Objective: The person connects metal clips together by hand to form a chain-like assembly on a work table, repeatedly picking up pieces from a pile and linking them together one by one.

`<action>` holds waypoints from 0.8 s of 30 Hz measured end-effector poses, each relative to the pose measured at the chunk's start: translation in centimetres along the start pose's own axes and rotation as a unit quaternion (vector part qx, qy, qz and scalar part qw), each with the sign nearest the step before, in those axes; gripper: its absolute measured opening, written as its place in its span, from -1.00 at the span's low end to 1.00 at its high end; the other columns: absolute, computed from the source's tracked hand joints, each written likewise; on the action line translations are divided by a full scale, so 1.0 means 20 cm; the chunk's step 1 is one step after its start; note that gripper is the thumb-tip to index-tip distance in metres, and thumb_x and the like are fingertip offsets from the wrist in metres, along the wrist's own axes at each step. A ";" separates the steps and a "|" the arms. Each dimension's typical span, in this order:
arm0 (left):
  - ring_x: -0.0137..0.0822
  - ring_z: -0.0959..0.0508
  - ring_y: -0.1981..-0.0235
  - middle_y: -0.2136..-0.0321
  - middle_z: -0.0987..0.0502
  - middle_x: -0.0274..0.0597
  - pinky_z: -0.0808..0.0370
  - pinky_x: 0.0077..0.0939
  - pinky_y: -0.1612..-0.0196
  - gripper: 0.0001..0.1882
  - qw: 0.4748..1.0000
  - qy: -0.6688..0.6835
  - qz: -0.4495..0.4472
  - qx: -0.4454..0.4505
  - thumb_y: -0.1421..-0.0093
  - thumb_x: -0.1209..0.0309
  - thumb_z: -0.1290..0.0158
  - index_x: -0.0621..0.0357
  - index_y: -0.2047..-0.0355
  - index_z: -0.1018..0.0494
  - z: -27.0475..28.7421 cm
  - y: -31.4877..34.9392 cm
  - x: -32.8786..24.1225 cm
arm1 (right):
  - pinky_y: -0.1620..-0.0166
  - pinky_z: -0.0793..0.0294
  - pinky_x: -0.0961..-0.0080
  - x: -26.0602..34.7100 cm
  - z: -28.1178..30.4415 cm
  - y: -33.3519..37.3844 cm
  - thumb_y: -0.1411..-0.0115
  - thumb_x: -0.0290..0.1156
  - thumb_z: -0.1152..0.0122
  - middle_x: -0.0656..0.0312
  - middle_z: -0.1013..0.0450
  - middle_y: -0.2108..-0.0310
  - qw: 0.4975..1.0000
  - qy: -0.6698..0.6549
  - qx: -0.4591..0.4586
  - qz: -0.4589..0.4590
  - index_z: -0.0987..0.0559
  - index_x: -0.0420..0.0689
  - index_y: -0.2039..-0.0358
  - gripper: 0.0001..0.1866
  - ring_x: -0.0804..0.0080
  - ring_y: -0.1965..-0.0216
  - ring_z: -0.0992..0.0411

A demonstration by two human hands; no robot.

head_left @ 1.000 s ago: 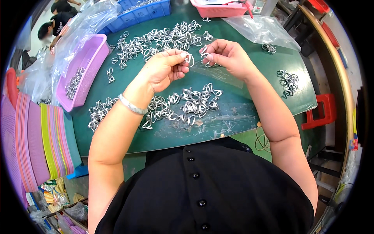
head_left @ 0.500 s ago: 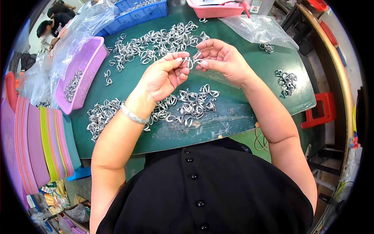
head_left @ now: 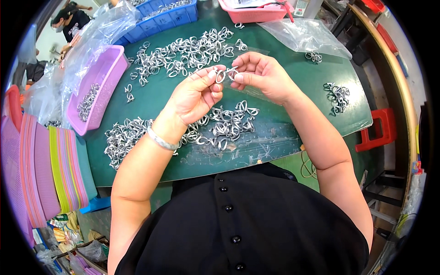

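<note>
Above the middle of the table, my left hand [head_left: 197,93] pinches a silvery metal ring [head_left: 220,77] between thumb and fingers. Close beside it my right hand [head_left: 263,78] grips a second metal ring [head_left: 232,73] by its fingertips. The two rings meet or nearly meet; whether they are linked I cannot tell. Past my hands spreads a wide heap of similar metal rings [head_left: 197,49]. Nearer to me lies another group of rings [head_left: 231,120], and a denser pile [head_left: 126,140] sits partly behind my left forearm.
The green table [head_left: 284,123] also bears a purple basket [head_left: 114,68] with some rings, a blue crate [head_left: 167,19], a pink basket [head_left: 252,14] and a plastic bag [head_left: 307,39]. A small ring cluster [head_left: 338,97] lies at right. Stacked baskets [head_left: 43,169] and a red stool [head_left: 382,129] flank the table.
My hands have shifted slightly, and the rings between my fingertips have turned a little. Far left, a person in the background has moved. The piles look the same.
</note>
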State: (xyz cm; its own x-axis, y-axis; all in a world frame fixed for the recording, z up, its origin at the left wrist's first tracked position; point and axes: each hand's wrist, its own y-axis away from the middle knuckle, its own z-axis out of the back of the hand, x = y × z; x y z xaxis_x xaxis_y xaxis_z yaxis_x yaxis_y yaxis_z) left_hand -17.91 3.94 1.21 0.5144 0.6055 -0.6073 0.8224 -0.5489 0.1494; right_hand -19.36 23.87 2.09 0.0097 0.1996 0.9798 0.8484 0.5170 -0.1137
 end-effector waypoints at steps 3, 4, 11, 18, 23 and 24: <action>-0.48 -0.33 0.52 0.47 -0.37 -0.24 -0.31 -0.69 0.46 -0.77 1.000 0.012 -0.001 0.001 -0.18 0.46 0.16 0.29 0.17 -0.28 -0.01 0.00 0.01 | 0.32 -0.43 0.61 0.00 0.00 0.00 -0.04 -0.51 -0.11 0.22 -0.42 0.38 1.000 0.002 -0.001 0.001 -0.37 -0.26 0.27 -0.77 0.51 0.39 -0.44; -0.48 -0.33 0.52 0.47 -0.37 -0.24 -0.31 -0.69 0.46 -0.77 1.000 0.012 -0.001 0.001 -0.18 0.46 0.16 0.29 0.17 -0.28 -0.01 0.00 0.01 | 0.33 -0.43 0.61 0.00 0.00 0.01 -0.04 -0.51 -0.11 0.22 -0.42 0.39 1.000 0.003 -0.004 0.004 -0.38 -0.26 0.27 -0.77 0.51 0.40 -0.44; -0.48 -0.28 0.59 0.55 -0.35 -0.26 -0.24 -0.67 0.56 -0.84 0.998 0.044 0.012 -0.033 -0.21 0.45 0.27 0.24 0.33 -0.30 -0.01 0.01 0.03 | 0.37 -0.43 0.63 0.01 -0.01 0.01 -0.04 -0.48 -0.12 0.23 -0.43 0.44 1.000 0.013 -0.015 -0.003 -0.38 -0.26 0.29 -0.78 0.52 0.44 -0.44; -0.47 -0.26 0.62 0.56 -0.35 -0.24 -0.21 -0.67 0.58 -0.85 0.994 0.098 0.036 -0.036 -0.20 0.47 0.27 0.25 0.34 -0.29 -0.01 0.00 0.04 | 0.41 -0.42 0.63 0.01 -0.01 0.01 -0.05 -0.45 -0.11 0.23 -0.42 0.47 1.000 -0.001 -0.007 -0.016 -0.37 -0.26 0.30 -0.78 0.51 0.46 -0.44; -0.46 -0.27 0.62 0.57 -0.36 -0.23 -0.23 -0.66 0.58 -0.82 0.994 0.102 0.034 -0.022 -0.20 0.40 0.24 0.25 0.38 -0.31 -0.01 0.00 0.04 | 0.41 -0.43 0.63 0.02 -0.01 0.01 -0.07 -0.43 -0.10 0.22 -0.42 0.47 0.999 0.005 -0.016 -0.030 -0.36 -0.26 0.30 -0.78 0.50 0.46 -0.44; -0.45 -0.28 0.62 0.58 -0.37 -0.23 -0.23 -0.65 0.58 -0.79 0.995 0.086 0.028 -0.033 -0.21 0.36 0.23 0.24 0.40 -0.31 -0.03 0.00 0.04 | 0.41 -0.43 0.63 0.02 -0.01 0.01 -0.07 -0.43 -0.10 0.22 -0.42 0.47 0.999 0.005 -0.016 -0.030 -0.36 -0.26 0.30 -0.78 0.50 0.46 -0.44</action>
State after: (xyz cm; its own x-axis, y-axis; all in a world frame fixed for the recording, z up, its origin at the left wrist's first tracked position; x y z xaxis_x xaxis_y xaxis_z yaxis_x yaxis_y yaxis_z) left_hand -17.34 4.62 1.17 0.5888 0.6681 -0.4549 0.8028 -0.5485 0.2337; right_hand -19.04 23.93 2.41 -0.0366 0.1611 0.9863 0.8637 0.5015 -0.0499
